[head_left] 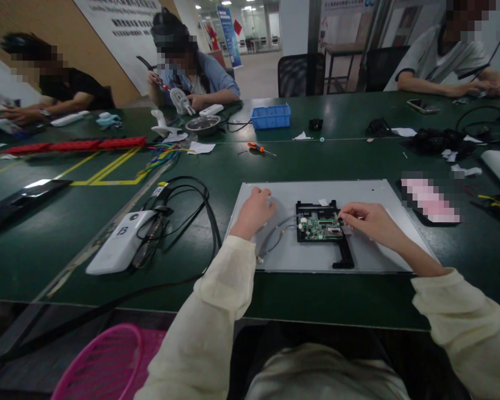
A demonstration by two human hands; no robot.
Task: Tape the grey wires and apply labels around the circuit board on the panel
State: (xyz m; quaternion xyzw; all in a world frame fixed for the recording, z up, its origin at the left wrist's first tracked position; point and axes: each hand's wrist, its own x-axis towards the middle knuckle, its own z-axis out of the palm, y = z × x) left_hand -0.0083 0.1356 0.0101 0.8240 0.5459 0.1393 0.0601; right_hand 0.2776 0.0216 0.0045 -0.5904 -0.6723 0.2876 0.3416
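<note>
Circuit board [320, 229], green, one: right of centre in the frame, set within a black bracket [344, 253] whose foot reaches toward the lower edge of the panel. Grey-blue wires [275, 238], several: running from the board's left side, loose ends to the lower left. Flat grey panel [375, 258], one: beneath all of these, centre right. Right hand [370, 222]: at the board's right edge, fingertips drawn near one another over the bracket; cannot tell whether the grip is clamped on a part. Left hand [254, 214]: over the panel's left portion, fingers loosely curled, no object seen in it; contact between fingertips cannot be told. Step in hand, by judgement: fine handling at the board's right edge; the next move would call for a light, exact pinch and a steady bracket. Green worktop [316, 300]: carries the above. Phone [454, 218], one: right of the panel. White power bank [120, 244] with black cables [208, 194]: centre left. Orange-handled screwdriver [256, 147], one: upper centre. Blue basket [270, 118], one: beyond it. Co-workers, three: seated along the upper frame.
</note>
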